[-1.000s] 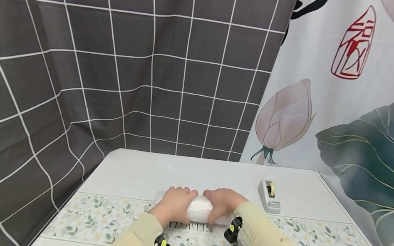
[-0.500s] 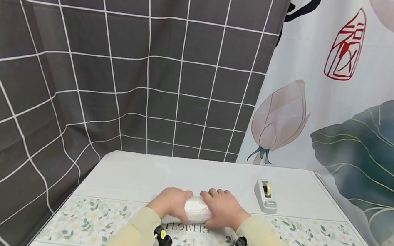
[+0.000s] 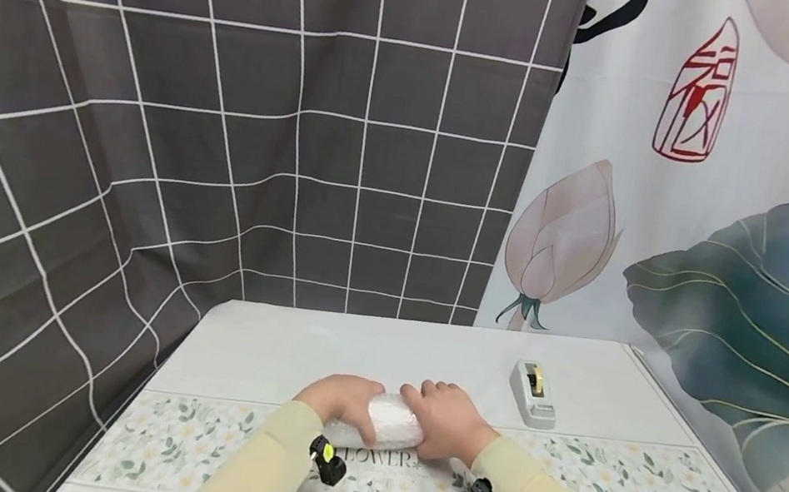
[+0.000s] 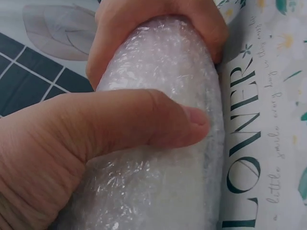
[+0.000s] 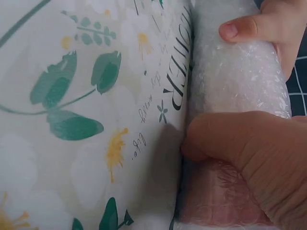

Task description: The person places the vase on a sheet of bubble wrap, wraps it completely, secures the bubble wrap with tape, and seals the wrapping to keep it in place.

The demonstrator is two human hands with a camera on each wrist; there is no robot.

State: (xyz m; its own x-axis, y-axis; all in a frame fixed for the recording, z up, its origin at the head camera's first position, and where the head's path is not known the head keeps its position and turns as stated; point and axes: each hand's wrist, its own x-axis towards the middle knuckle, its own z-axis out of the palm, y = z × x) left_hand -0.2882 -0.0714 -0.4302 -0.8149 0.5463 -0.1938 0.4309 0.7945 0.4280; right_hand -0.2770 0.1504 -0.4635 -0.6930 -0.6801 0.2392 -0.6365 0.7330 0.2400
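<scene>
A roll wrapped in clear bubble wrap (image 3: 394, 424) lies crosswise on the table, over the printed flower band. My left hand (image 3: 342, 401) grips its left part, with the thumb (image 4: 158, 120) laid across the near side. On the right part, my right hand (image 3: 447, 423) holds the roll; its thumb (image 5: 220, 136) bends over the near side and its fingers go over the top to the far side, mostly hidden. Between the hands the bubble wrap shows bare and shiny. What is inside the wrap cannot be made out; it looks whitish.
A pale grey tape dispenser (image 3: 534, 396) with a yellow tape roll stands behind and to the right of my right hand. The white table (image 3: 320, 345) carries a floral band with lettering. A dark grid curtain (image 3: 333, 145) hangs behind, a lotus-print curtain (image 3: 665, 259) at the right.
My right hand has re-gripped, its fingers now pointing away over the roll, covering the right end that showed before. My left hand has shifted slightly left, and the head view has moved a little.
</scene>
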